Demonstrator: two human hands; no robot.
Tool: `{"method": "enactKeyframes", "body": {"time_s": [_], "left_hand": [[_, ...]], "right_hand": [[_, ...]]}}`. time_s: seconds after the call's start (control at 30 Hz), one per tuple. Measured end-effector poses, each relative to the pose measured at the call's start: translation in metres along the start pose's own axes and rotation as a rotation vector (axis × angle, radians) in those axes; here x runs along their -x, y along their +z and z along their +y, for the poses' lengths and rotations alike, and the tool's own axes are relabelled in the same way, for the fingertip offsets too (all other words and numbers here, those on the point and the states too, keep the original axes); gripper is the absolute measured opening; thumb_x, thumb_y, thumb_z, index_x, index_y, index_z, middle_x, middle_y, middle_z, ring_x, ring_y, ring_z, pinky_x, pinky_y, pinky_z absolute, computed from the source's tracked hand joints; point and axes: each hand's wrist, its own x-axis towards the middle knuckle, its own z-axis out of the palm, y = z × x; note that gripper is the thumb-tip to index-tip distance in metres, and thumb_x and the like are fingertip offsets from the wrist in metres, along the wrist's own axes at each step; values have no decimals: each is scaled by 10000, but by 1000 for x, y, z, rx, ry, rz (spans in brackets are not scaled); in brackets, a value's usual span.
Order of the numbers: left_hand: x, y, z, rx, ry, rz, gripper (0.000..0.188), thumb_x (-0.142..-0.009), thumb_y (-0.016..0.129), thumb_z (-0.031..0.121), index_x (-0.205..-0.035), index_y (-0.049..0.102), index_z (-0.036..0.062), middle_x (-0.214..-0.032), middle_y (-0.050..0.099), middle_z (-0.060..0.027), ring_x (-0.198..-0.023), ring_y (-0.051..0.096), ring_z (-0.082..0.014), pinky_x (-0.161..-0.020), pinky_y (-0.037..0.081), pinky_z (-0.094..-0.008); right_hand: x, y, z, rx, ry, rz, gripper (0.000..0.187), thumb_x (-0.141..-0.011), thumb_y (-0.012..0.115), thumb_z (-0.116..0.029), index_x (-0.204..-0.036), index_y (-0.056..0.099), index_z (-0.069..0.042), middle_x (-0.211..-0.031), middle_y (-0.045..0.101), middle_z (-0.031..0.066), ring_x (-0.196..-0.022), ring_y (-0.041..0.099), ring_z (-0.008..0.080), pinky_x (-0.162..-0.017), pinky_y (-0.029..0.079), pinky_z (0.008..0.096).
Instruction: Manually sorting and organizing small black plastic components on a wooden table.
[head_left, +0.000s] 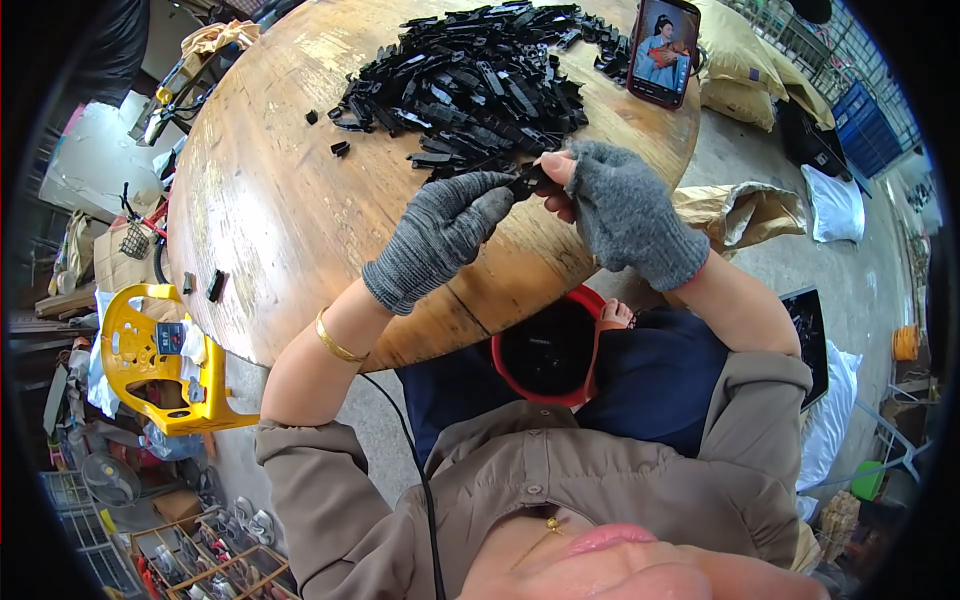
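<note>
My left hand (430, 240), in a grey knitted glove, pinches one end of a small black plastic piece (527, 182) just above the table's near side. The fingers of my right hand (630, 210), bare at the tips of a grey glove, close on the other end. Part of the piece is hidden by the fingers, so its exact shape cannot be made out. Right beyond my hands lies a large heap of narrow black plastic pieces (480, 90). Below the table edge, between my legs, a red bucket (497, 350) holds dark contents.
A phone (662, 55) with a lit screen stands at the far right of the round wooden table (270, 200). Several stray black pieces (216, 285) lie on the left. A yellow plastic chair (135, 345) is beside the table; a paper sack (740, 212) sits at right. A black cable (425, 480) crosses my front.
</note>
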Motion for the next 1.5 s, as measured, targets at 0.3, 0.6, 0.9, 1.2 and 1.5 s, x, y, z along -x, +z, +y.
{"method": "enactKeyframes", "body": {"time_s": [0.3,0.6,0.9,1.2,1.5], "left_hand": [[0,8,-6,-147,159,-193,223,-868,530,161,-1001,592,-7,-808,620,-91,-710,542,-120,-666,450,-245],[20,36,-9,-363,355,-43,248,-850,518,209,-1004,576,24,-823,600,-168,-775,591,-304,-690,463,-354],[25,43,-3,-760,489,-242,290,-818,548,287,-1039,554,100,-870,574,-133,-713,594,-307,-615,485,-356],[-20,-43,-18,-869,488,441,156,-811,561,144,-936,602,62,-877,587,-117,-797,581,-272,-687,487,-344],[-30,-56,-36,-1115,171,292,283,-768,591,216,-1015,555,83,-974,578,-125,-971,512,-313,-813,434,-386]], "right_hand": [[1,-3,-10,13,-33,-206,576,-842,442,-530,-890,608,20,-791,596,89,-731,570,147,-706,466,268],[7,20,-4,179,-171,-359,602,-861,389,-544,-913,603,16,-839,604,95,-766,575,152,-731,462,256],[-53,12,0,1302,-1134,-95,242,-723,655,-205,-921,620,-69,-854,583,67,-810,556,232,-712,474,316],[-63,-1,1,1284,-1101,-78,218,-696,681,-197,-837,606,-49,-811,571,89,-784,565,218,-690,465,327],[-40,-50,-7,1611,-740,201,277,-713,650,-271,-839,610,-27,-756,558,128,-723,569,276,-639,452,365]]}}
